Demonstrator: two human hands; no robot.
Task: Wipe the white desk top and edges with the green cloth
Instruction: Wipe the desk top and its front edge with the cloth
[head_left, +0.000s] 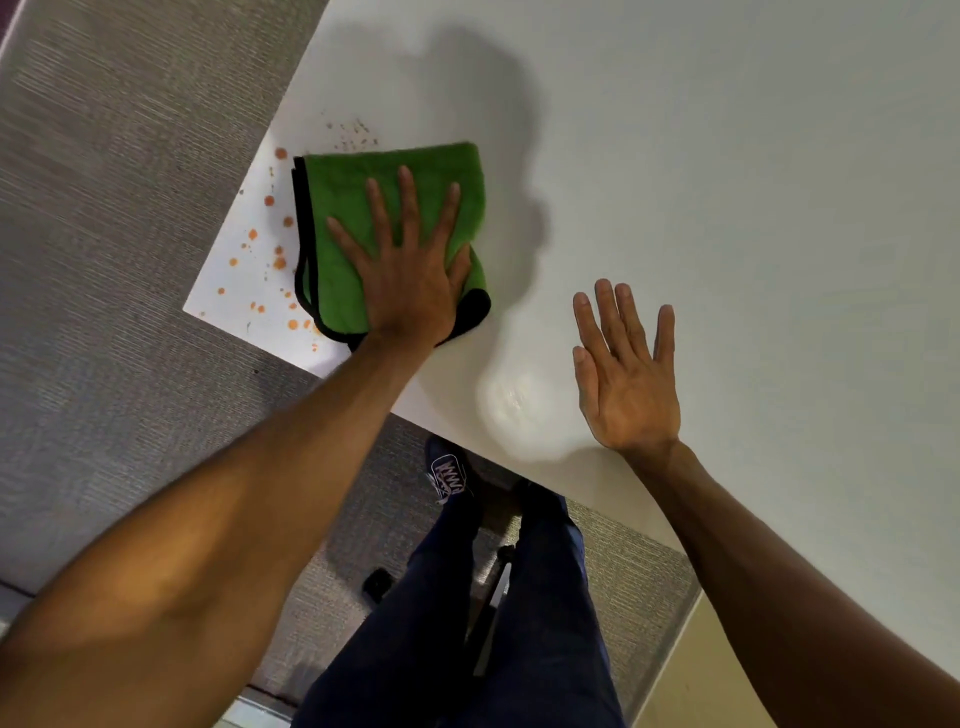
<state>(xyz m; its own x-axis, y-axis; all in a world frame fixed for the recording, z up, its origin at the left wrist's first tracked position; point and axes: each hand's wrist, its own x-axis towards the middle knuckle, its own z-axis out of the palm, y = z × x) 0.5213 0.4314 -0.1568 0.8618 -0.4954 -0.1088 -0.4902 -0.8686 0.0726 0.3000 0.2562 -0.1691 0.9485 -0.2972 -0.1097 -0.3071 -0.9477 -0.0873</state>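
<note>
The green cloth (363, 208), folded into a rough square with black trim along its left and near sides, lies flat on the white desk (727, 208) close to the desk's near-left corner. The left hand (410, 275) lies palm-down on the cloth's near right part, its fingers straight and spread apart, pressing on the fabric rather than gripping it; the wrist covers the cloth's near edge. Left of the cloth, between it and the desk corner, orange spots (270, 244) of different sizes dot the white surface, some just beside the black trim. Just beyond the cloth's far edge sits a scatter of small brownish specks (356, 135). To the right of the cloth and well apart from it, the right hand (628, 384) is held flat over the desk, fingers straight and close together, holding nothing; whether its palm touches the surface cannot be told. Between the cloth and that hand, nearer the desk's front edge, a glossy wet patch (511, 400) shines. Below the cloth, past the desk's edge, the person's dark blue trousers (431, 623) and a dark shoe (449, 475) with white laces stand on grey carpet (104, 260).
</note>
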